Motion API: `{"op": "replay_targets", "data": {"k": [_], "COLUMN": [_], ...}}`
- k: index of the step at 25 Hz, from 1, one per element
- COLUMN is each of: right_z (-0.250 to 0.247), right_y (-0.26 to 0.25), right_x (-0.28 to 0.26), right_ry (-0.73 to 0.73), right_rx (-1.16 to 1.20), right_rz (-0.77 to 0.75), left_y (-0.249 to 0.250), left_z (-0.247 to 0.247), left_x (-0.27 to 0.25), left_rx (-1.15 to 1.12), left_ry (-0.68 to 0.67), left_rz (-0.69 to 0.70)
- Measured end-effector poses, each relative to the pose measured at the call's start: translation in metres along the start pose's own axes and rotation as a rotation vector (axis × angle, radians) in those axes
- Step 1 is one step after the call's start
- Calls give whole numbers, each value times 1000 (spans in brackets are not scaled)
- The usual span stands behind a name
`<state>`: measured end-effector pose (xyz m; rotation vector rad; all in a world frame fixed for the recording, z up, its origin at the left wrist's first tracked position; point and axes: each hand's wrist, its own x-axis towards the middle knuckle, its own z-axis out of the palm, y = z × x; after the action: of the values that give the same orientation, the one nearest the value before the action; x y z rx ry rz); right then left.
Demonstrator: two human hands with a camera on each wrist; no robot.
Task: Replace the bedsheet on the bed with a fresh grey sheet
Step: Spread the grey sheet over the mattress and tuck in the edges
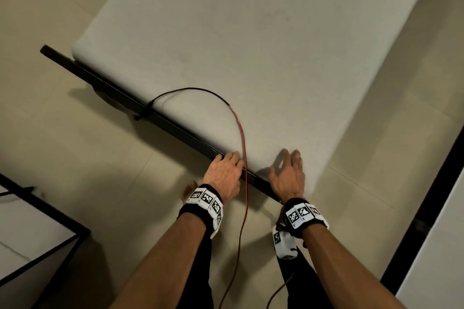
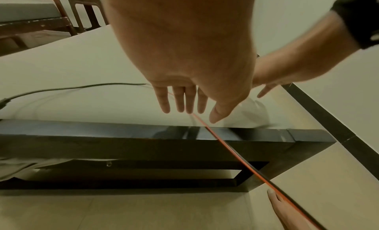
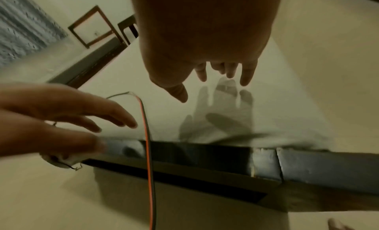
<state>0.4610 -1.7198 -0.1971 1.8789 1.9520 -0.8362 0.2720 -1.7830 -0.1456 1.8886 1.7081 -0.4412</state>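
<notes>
Reaching both hands, left hand and right hand, fingers spread and empty, toward the bed edge; best clearing the cable first.

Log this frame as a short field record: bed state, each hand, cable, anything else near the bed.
bed: pale mattress on a dark frame, no loose sheet visible on top
left hand: open, fingers straight, at the mattress edge beside the cable
right hand: open, fingers spread above the mattress corner, holding nothing
cable: red and black, arcs over the mattress and down to the floor
other: second bed frame at lower left
</notes>
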Motion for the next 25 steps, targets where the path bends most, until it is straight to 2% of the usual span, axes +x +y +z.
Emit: {"op": "replay_targets", "data": {"k": [2, 4, 7, 10, 12, 15, 16, 17, 18, 20, 21, 25], "right_z": [16, 28, 33, 22, 19, 20, 18, 15, 10, 0, -5, -2], "right_y": [-20, -59, -116, -152, -179, -232, -250, -262, -268, -281, -289, -335], "right_x": [-4, -9, -14, -5, 5, 19, 24, 30, 35, 56, 68, 118], "right_ry": [-17, -30, -114, -80, -115, -281, -300, -274, -205, -21, 48, 74], "right_rx": [-86, -142, -74, 33, 15, -90, -92, -33, 70, 244, 281, 297], "right_rz": [-3, -74, -127, -139, -269, -511, -550, -518, -417, -212, -168, -158], "left_y": [-29, -62, -106, -141, -164, -194, -203, -212, -219, -240, -253, -306], "left_z": [-1, -5, -14, -26, -32, -40, -42, -45, -48, -57, -65, -90], "left_x": [-3, -9, -25, -34, -33, -25, -22, -19, -18, -7, 0, 44], "left_rx": [-28, -33, -56, -102, -113, -130, -131, -130, -131, -122, -122, -128], "left_ry": [28, 43, 69, 88, 112, 104, 99, 95, 90, 83, 83, 76], "left_rz": [15, 31, 31, -24, -44, -76, -77, -73, -69, -56, -44, 2]}}
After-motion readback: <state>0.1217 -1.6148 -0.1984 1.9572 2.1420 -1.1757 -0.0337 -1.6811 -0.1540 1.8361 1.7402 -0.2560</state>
